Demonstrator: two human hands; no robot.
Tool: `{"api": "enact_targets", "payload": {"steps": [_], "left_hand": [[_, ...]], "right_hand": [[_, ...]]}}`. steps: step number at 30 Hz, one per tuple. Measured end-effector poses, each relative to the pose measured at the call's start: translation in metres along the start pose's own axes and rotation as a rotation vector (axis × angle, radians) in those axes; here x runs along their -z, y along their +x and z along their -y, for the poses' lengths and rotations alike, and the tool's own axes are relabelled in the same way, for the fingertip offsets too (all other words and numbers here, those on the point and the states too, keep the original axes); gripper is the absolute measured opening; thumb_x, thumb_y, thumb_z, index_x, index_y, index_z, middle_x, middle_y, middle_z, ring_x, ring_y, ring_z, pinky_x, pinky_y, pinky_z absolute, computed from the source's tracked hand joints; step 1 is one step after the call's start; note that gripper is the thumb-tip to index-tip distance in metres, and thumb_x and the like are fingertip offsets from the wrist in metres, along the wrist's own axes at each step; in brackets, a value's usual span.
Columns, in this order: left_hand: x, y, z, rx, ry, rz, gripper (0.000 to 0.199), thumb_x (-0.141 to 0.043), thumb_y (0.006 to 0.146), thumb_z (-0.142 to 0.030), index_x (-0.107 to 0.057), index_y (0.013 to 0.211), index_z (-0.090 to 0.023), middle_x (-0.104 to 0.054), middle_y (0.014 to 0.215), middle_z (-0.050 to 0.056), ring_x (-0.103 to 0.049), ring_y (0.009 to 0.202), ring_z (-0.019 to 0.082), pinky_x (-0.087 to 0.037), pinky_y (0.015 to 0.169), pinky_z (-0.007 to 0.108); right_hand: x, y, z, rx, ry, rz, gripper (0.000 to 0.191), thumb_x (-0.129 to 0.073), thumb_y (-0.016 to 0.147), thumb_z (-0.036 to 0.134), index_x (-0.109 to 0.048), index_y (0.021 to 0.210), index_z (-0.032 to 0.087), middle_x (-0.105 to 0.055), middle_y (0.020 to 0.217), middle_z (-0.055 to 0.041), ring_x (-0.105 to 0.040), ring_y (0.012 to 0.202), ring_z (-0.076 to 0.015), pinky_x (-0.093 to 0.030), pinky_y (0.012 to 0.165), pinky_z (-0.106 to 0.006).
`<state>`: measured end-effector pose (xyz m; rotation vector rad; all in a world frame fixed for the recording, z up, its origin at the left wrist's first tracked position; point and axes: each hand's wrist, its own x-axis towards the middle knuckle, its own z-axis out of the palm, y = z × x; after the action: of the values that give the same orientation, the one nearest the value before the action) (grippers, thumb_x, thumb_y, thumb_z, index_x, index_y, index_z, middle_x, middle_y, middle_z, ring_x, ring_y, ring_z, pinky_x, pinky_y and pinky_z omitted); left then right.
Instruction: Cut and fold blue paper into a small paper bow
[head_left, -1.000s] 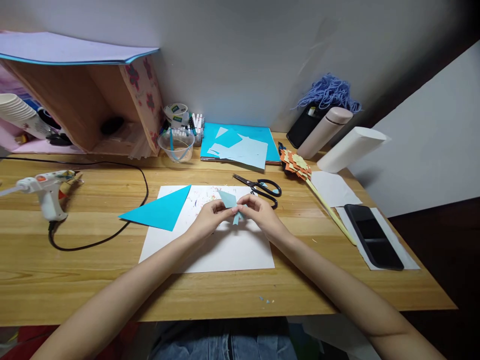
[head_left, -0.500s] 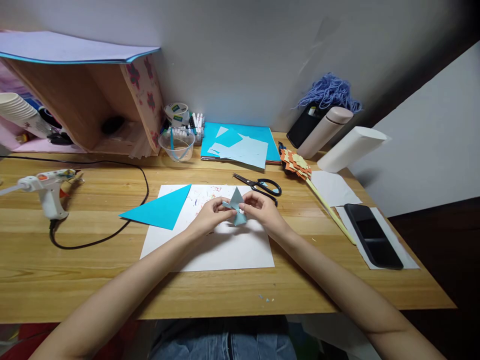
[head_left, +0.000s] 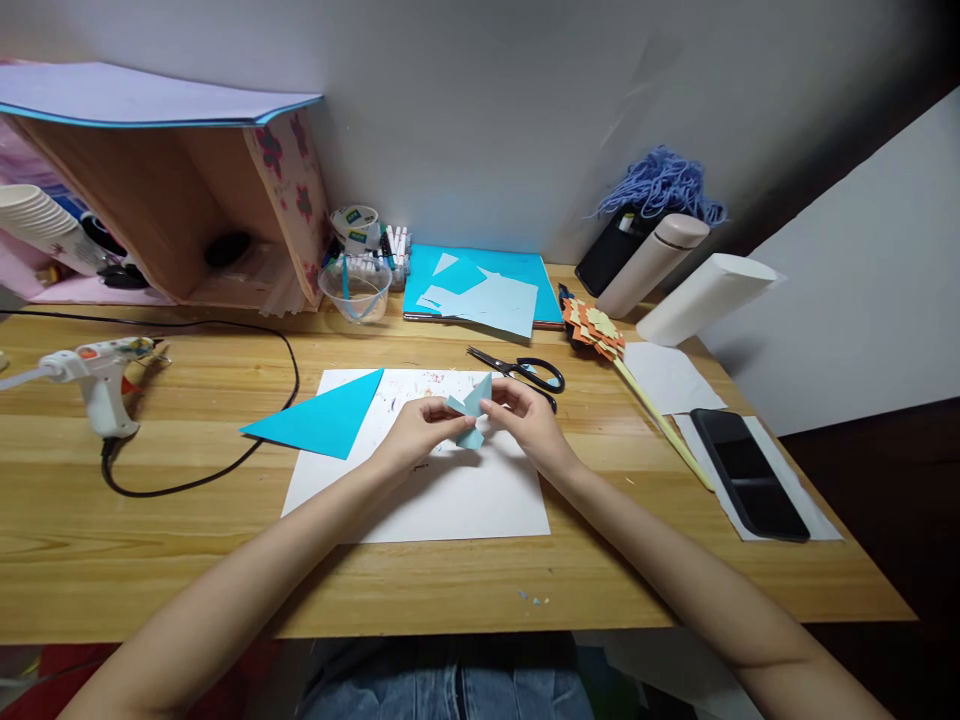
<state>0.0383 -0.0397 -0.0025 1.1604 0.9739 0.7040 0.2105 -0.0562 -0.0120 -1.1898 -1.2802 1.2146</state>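
Observation:
A small folded piece of light-blue paper [head_left: 474, 402] is held between both hands above a white sheet [head_left: 450, 505]. My left hand [head_left: 421, 432] pinches its left side between thumb and fingers. On the other side, my right hand [head_left: 526, 415] grips the paper's right edge, its thumb in front. Parts of the folds are hidden behind the fingers. Black-handled scissors [head_left: 517, 370] lie just beyond my right hand. To the left, a bright blue paper triangle [head_left: 319, 420] overlaps the white sheet's edge.
A white glue gun [head_left: 101, 385] with a black cord stands at the left. Behind are a cardboard box [head_left: 289, 200], a clear plastic bowl [head_left: 355, 295] and blue paper sheets [head_left: 517, 262]. A paper flower [head_left: 592, 325], a phone [head_left: 748, 475] and a bottle [head_left: 652, 262] are at the right.
The folded paper has turned in my fingers, and its upper point now leans to the right. Both hands keep their pinch in nearly the same place.

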Motion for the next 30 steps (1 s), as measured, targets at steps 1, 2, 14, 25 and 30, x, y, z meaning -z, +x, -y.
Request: {"api": "enact_targets", "payload": {"steps": [1, 2, 14, 25, 30], "left_hand": [[0.000, 0.000, 0.000, 0.002, 0.013, 0.007, 0.031, -0.072, 0.063, -0.037, -0.070, 0.081, -0.013, -0.069, 0.077, 0.008, -0.062, 0.074, 0.019, -0.047, 0.076, 0.036], [0.000, 0.000, 0.001, 0.000, 0.022, 0.019, 0.030, -0.072, 0.064, -0.037, -0.069, 0.081, -0.012, -0.069, 0.077, 0.008, -0.062, 0.073, 0.019, -0.047, 0.075, 0.036], [0.003, 0.002, 0.002, -0.011, 0.057, 0.054, 0.029, -0.067, 0.069, -0.039, -0.069, 0.079, -0.013, -0.068, 0.075, 0.008, -0.060, 0.069, 0.017, -0.046, 0.071, 0.033], [0.014, 0.004, -0.005, 0.008, 0.163, 0.172, 0.021, -0.065, 0.069, -0.035, -0.063, 0.060, -0.016, -0.059, 0.058, 0.003, -0.048, 0.050, 0.011, -0.039, 0.052, 0.028], [0.024, 0.004, -0.008, 0.025, 0.230, 0.433, 0.019, -0.063, 0.070, -0.035, -0.067, 0.067, -0.016, -0.065, 0.066, 0.006, -0.058, 0.059, 0.015, -0.044, 0.060, 0.030]], "right_hand": [[0.000, 0.000, 0.001, 0.027, -0.021, -0.016, 0.027, -0.065, 0.074, 0.037, -0.063, 0.094, 0.019, -0.063, 0.094, -0.0053, -0.058, 0.087, -0.0175, -0.048, 0.079, -0.031], [0.000, -0.001, 0.001, 0.054, -0.042, -0.032, 0.026, -0.064, 0.075, 0.037, -0.064, 0.094, 0.019, -0.064, 0.096, -0.0059, -0.058, 0.089, -0.0182, -0.047, 0.081, -0.032], [0.011, -0.002, -0.001, 0.478, -0.531, -0.097, 0.016, -0.055, 0.082, 0.026, -0.068, 0.091, 0.025, -0.061, 0.079, -0.0044, -0.055, 0.076, -0.0194, -0.046, 0.073, -0.036], [0.016, 0.000, 0.003, 0.222, -0.159, 0.169, 0.035, -0.064, 0.075, 0.035, -0.056, 0.108, 0.024, -0.057, 0.092, -0.0044, -0.055, 0.074, -0.0151, -0.049, 0.066, -0.029], [0.030, 0.003, 0.010, -0.006, 0.055, 0.667, 0.032, -0.073, 0.067, 0.028, -0.063, 0.096, 0.019, -0.060, 0.093, -0.0052, -0.059, 0.080, -0.0146, -0.050, 0.069, -0.026]]}}
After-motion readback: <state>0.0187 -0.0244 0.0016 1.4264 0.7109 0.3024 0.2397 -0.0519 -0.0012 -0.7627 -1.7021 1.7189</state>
